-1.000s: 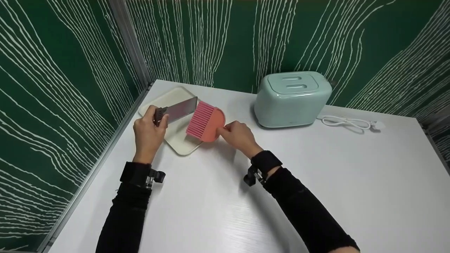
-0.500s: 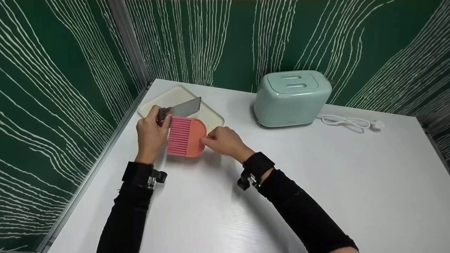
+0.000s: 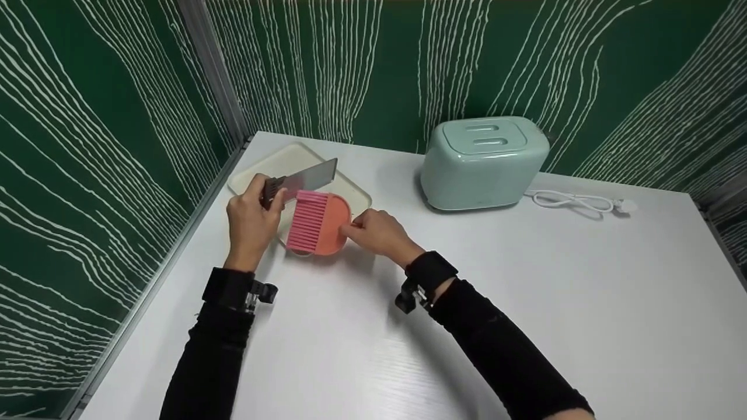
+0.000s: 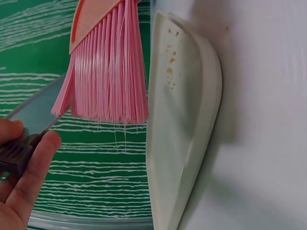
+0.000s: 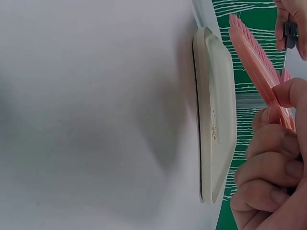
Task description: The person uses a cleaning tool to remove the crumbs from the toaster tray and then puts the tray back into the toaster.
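In the head view my left hand (image 3: 251, 221) grips the dark ribbed handle of a scraper (image 3: 309, 177) with a flat, straight-ended metal blade. My right hand (image 3: 378, 234) pinches the rim of an orange brush (image 3: 334, 224), its pink bristles pointing left. Both tools are raised above a cream tray (image 3: 292, 153). Seen from the left wrist, the bristles (image 4: 108, 81) overlap part of the blade (image 4: 38, 108); whether they touch it I cannot tell. Small brown crumbs (image 4: 170, 70) lie in the tray. The right wrist view shows my thumb and curled fingers around the brush edge (image 5: 261, 76).
A mint-green toaster (image 3: 484, 166) stands against the back wall. Its white cord (image 3: 575, 201) lies coiled to the right, ending in a plug (image 3: 627, 206). Green walls with white lines border the white table (image 3: 373, 350) at the left and back.
The brush has come off the tray's middle, moving left and nearer to me, then slightly back to the right. Its bristles turned more squarely left. My left hand shifted slightly right with the scraper.
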`<state>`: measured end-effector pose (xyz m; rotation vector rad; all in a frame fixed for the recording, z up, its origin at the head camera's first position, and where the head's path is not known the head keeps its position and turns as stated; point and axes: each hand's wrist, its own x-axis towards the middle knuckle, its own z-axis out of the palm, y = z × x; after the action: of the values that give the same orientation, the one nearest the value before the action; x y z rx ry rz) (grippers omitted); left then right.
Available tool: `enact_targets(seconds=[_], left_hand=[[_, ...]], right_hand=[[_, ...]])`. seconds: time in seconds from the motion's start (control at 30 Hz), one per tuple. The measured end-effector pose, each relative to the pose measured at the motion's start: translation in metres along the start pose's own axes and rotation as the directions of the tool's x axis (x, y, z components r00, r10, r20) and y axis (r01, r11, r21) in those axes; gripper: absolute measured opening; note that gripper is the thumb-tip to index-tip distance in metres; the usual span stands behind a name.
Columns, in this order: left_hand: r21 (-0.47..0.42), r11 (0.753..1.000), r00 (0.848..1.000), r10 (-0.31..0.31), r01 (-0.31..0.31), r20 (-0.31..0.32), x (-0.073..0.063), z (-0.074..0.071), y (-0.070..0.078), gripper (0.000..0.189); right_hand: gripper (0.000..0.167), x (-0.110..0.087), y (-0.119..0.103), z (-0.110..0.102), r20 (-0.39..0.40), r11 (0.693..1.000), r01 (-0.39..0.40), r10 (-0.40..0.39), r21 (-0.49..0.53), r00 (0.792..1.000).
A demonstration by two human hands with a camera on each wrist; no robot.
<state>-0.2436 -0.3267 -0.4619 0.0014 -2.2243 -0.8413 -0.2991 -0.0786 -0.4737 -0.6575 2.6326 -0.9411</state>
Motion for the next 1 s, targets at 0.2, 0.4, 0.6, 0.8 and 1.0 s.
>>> enact_targets(seconds=[0.2,0.4,0.6,0.8,1.0], left_hand=[[0.005,0.999,0.999,0.039,-0.039,-0.004,-0.001,-0.002,0.000,0.021],[-0.004,0.998,0.997,0.070,-0.070,-0.015,-0.001,-0.004,0.000,0.021],[-0.010,0.996,0.996,0.087,-0.087,-0.027,0.000,-0.006,0.001,0.022],[-0.009,0.995,0.995,0.099,-0.100,-0.026,0.000,-0.007,0.002,0.022],[-0.007,0.994,0.993,0.113,-0.113,-0.026,-0.001,-0.008,0.003,0.022]], right_hand=[[0.046,0.002,0.004,-0.001,0.004,0.999,-0.044,0.044,0.020,0.999],[0.045,0.003,0.007,-0.004,0.003,0.997,-0.077,0.077,0.022,0.997],[0.045,0.005,0.013,-0.007,0.001,0.991,-0.123,0.123,0.045,0.992],[0.045,0.005,0.016,-0.010,0.004,0.984,-0.164,0.164,0.067,0.986],[0.042,0.005,0.018,-0.011,0.007,0.981,-0.169,0.169,0.094,0.986]])
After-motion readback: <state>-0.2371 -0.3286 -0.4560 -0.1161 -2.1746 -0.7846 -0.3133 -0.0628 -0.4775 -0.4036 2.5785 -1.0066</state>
